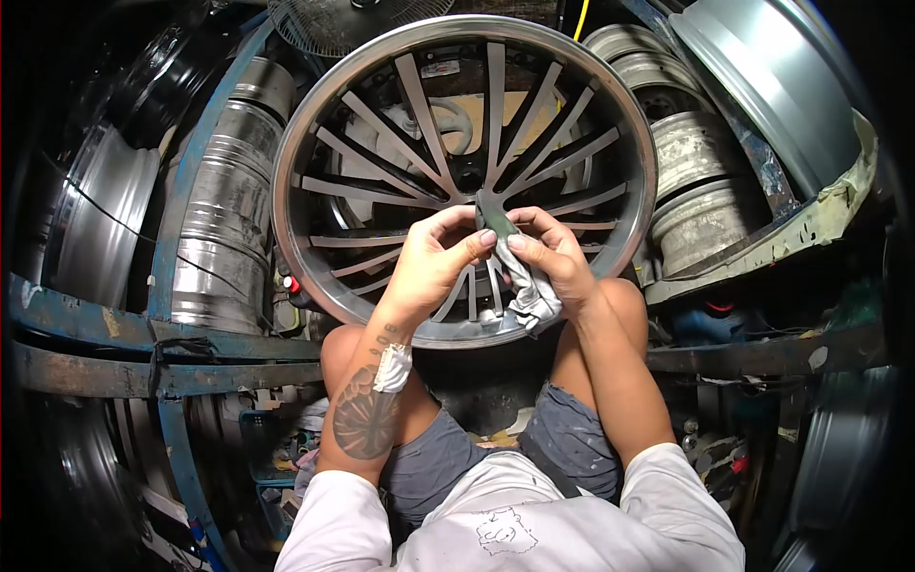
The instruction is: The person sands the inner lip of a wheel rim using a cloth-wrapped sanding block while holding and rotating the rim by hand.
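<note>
A large alloy wheel rim (637, 205) with many thin grey spokes and a polished lip lies in front of me, close to my knees. Above its lower middle, my left hand (440, 259) pinches the edge of a dark green strip (494, 219), whose material I cannot make out. My right hand (558, 259) grips the same strip between thumb and fingers. From under the right thumb hangs a crumpled grey-white rag (534, 303), its lower end near the rim's lip. Whether the strip and rag are one piece is hidden by the fingers.
Metal rims stand stacked on the left (227, 205) and right (701, 162), behind blue metal frames (195, 172). A larger silver rim (777, 86) leans at upper right. A fan (329, 24) is beyond the wheel. A red-capped bottle (294, 286) stands by its left edge.
</note>
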Tool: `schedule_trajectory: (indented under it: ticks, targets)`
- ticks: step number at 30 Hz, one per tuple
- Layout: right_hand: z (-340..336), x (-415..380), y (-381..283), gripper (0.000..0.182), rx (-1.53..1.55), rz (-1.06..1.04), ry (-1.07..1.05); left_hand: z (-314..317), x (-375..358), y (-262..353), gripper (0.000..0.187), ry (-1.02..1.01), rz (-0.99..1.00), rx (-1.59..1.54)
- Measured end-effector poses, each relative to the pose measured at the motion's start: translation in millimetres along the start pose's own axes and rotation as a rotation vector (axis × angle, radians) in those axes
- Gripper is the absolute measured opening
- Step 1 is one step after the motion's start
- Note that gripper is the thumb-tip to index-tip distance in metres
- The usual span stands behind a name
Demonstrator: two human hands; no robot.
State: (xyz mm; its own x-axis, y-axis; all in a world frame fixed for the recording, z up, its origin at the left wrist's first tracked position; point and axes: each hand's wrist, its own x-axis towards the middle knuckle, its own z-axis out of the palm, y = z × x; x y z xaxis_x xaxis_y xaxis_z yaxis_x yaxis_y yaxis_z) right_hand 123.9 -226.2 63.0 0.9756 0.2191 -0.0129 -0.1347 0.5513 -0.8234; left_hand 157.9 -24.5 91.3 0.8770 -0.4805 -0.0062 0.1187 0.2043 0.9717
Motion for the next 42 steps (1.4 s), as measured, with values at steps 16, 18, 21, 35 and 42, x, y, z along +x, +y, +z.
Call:
schedule_trajectory:
  ticks: [16, 18, 21, 35, 42]
  targets:
    - [4, -2, 9, 0.028, -0.812, -0.358, 0.198, 7, 2, -1, 0.023, 0.169, 0.008, 0.052]
    - [5, -1, 9, 0.027, -0.813, -0.385, 0.26, 5, 2, 2, 0.025, 0.19, 0.047, 0.043]
    - [-3, 2, 14, 0.024, -0.78, -0.419, 0.204, 3, 3, 6, 0.027, 0.202, 0.069, 0.063]
    - [2, -4, 6, 0.02, -0.587, -0.38, 0.173, -7, 21, 1, 0.024, 0.08, -0.166, -0.227]
    - [16, -6, -2, 0.022, -0.728, -0.331, 0.248, -18, 18, -5, 0.026, 0.129, -0.146, -0.325]
